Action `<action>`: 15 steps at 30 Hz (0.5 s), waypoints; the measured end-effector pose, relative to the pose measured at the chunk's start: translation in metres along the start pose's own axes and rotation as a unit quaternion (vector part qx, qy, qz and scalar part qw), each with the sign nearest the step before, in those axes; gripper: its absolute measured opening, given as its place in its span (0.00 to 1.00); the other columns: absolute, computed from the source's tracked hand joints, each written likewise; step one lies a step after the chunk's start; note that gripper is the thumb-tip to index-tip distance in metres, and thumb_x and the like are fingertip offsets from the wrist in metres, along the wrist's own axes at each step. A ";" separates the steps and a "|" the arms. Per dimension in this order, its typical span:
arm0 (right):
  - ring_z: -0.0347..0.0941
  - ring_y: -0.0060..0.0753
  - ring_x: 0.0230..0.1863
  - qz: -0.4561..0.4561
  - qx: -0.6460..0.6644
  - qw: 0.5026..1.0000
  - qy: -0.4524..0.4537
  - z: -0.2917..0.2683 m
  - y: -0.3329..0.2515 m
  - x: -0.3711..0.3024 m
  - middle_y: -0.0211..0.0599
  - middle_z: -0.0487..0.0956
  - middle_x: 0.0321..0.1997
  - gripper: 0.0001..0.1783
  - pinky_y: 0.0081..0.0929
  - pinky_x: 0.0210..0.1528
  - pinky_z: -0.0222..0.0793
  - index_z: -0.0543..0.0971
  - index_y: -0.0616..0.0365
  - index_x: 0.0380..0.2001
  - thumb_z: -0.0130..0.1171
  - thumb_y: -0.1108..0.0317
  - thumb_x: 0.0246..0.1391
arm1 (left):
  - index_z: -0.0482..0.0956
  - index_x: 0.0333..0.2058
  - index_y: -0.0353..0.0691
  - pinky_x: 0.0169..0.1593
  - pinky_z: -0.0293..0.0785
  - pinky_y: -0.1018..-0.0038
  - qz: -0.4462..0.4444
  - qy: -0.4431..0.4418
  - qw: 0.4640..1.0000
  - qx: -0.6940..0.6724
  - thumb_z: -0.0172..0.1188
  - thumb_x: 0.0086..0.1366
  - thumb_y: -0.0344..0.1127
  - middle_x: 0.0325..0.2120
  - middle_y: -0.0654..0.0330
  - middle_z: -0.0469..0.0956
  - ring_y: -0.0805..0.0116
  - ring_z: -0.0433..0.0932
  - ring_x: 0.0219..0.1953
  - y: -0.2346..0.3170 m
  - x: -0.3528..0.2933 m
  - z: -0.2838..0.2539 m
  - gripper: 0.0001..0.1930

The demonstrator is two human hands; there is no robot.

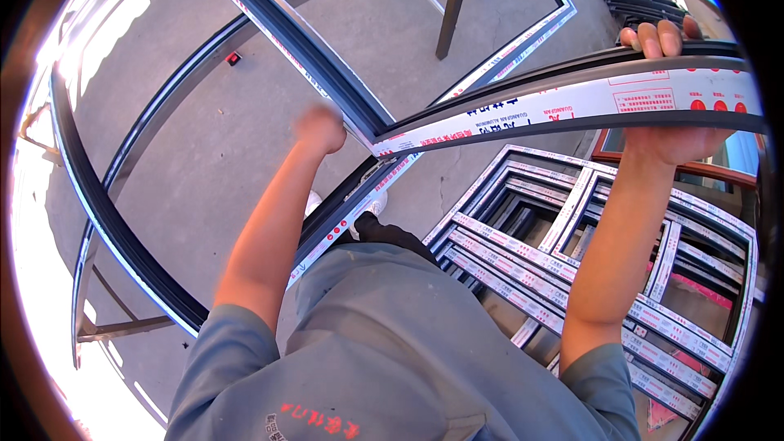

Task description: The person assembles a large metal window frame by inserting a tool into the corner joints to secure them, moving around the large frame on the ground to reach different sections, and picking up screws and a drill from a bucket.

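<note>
My right hand (674,145) grips a dark metal window-frame bar (563,102) faced with printed white film. Its fingers curl over the top edge and its palm lies underneath. The bar meets a second dark frame bar (298,37) at a corner in front of me. Close beside that corner, at the second bar's near side, is my left hand (321,129), closed in a compact shape. Motion blurs its fingers, and I cannot make out whether anything is in them. Below the corner runs another film-covered bar (351,208), tilted up from beside my leg.
Several film-covered window frames (563,257) lie stacked at the right. Curved by the lens, dark rails (159,118) of a large support stretch across the left and far side. A small red object (233,58) rests on the grey floor. Dark profiles (641,4) are piled at the far right.
</note>
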State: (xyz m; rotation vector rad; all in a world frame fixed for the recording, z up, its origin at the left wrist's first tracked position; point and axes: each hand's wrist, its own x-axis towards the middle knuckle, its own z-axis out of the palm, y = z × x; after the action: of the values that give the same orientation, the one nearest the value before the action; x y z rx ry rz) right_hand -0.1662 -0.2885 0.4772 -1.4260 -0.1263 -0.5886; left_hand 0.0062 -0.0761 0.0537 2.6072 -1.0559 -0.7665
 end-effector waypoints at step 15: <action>0.66 0.33 0.45 0.028 -0.018 0.999 0.003 -0.016 -0.015 0.001 0.37 0.71 0.40 0.56 0.45 0.62 0.49 0.67 0.64 0.56 0.48 0.19 0.47 | 0.79 0.40 0.39 0.59 0.61 0.63 -0.062 0.131 0.564 -0.813 0.37 0.77 0.53 0.37 0.54 0.81 0.60 0.75 0.48 -0.026 0.043 0.066 0.26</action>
State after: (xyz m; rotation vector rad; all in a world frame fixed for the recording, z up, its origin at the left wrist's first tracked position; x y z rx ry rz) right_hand -0.1761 -0.3048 0.4881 -1.4586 -0.0696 -0.5517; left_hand 0.0108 -0.0887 -0.0283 0.9945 0.1689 -0.7045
